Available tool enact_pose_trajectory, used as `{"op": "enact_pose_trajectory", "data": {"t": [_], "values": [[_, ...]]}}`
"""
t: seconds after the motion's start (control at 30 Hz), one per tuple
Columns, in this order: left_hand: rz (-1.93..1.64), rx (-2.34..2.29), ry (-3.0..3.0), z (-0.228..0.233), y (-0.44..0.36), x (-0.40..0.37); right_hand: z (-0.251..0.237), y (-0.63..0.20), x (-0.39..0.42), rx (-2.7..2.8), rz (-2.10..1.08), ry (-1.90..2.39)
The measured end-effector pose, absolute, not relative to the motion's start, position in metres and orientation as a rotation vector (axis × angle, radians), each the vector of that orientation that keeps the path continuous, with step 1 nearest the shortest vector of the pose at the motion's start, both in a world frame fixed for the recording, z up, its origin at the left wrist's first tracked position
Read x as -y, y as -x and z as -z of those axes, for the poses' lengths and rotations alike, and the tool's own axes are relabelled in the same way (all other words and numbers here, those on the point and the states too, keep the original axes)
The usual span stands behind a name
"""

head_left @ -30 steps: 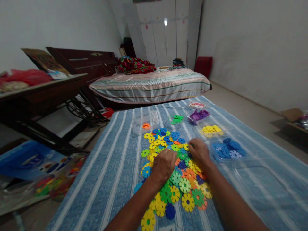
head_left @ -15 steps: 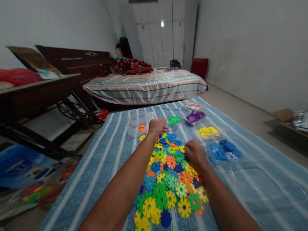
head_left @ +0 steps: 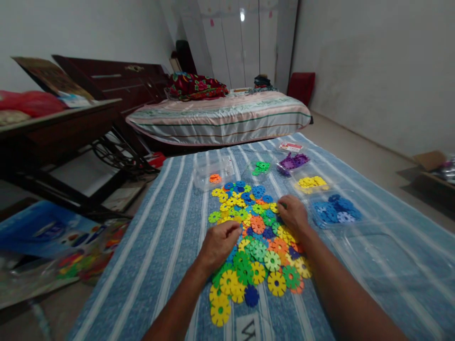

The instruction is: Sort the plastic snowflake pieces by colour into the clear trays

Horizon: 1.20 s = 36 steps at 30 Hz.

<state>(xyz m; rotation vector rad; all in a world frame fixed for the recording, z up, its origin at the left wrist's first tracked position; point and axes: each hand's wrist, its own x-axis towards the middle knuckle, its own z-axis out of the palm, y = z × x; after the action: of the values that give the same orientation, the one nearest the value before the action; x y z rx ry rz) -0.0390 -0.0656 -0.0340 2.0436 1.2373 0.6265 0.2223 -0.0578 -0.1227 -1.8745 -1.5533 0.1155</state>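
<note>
A spread of flat, notched plastic discs (head_left: pixel 258 225) in yellow, green, orange and blue lies loose and overlapping on the striped cloth. Over its left side is my left hand (head_left: pixel 221 241), thumb and fingers pinched together at the discs; whatever is between the fingertips is hidden. My right hand (head_left: pixel 294 214) rests at the right edge of the spread with its fingers curled in. A small dark green bit shows at its fingertips, too little to name. Beyond the hands, a clear tub (head_left: pixel 202 177) has a few orange discs (head_left: pixel 215 178) in it.
Clear plastic trays hold green discs (head_left: pixel 261 167), purple discs (head_left: pixel 293 161), yellow discs (head_left: pixel 312 183) and blue discs (head_left: pixel 336 208). An upturned or bare clear lid (head_left: pixel 377 251) lies at the right. A bed (head_left: pixel 220 118) stands behind; a dark wooden table (head_left: pixel 53 118) is at the left.
My left hand has come back from near the green tray to the left side of the discs, and its fingers are now pinched. My right hand stays about where it was.
</note>
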Motion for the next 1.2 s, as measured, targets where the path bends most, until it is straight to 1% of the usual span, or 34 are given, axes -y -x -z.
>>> {"op": "enact_pose_trajectory", "data": {"t": [0.1,0.3,0.5,0.6,0.7,0.9,1.03,1.2], "values": [[-0.633,-1.202,-2.199,0.038,0.045,0.087,0.123,-0.224,0.059,1.554,-0.086,1.885],[-0.806,-0.988,-2.570,0.062,0.035,0.105,0.125,-0.226,0.060,1.573,-0.076,1.879],[-0.600,-0.962,-2.722,0.066,0.024,0.113,0.126,-0.227,0.061,1.563,-0.067,1.861],[-0.496,-0.986,-2.714,0.067,0.023,0.115,0.126,-0.226,0.060,1.557,-0.063,1.866],[-0.475,-1.018,-2.683,0.070,0.023,0.115,0.126,-0.225,0.059,1.569,-0.070,1.874],[-0.677,-0.969,-2.602,0.076,0.022,0.115,0.125,-0.225,0.059,1.565,-0.066,1.869],[-0.766,-0.943,-2.519,0.065,0.020,0.115,0.125,-0.223,0.059,1.548,-0.059,1.873],[-0.611,-1.093,-2.314,0.043,0.021,0.104,0.125,-0.222,0.058,1.560,-0.078,1.869]]}}
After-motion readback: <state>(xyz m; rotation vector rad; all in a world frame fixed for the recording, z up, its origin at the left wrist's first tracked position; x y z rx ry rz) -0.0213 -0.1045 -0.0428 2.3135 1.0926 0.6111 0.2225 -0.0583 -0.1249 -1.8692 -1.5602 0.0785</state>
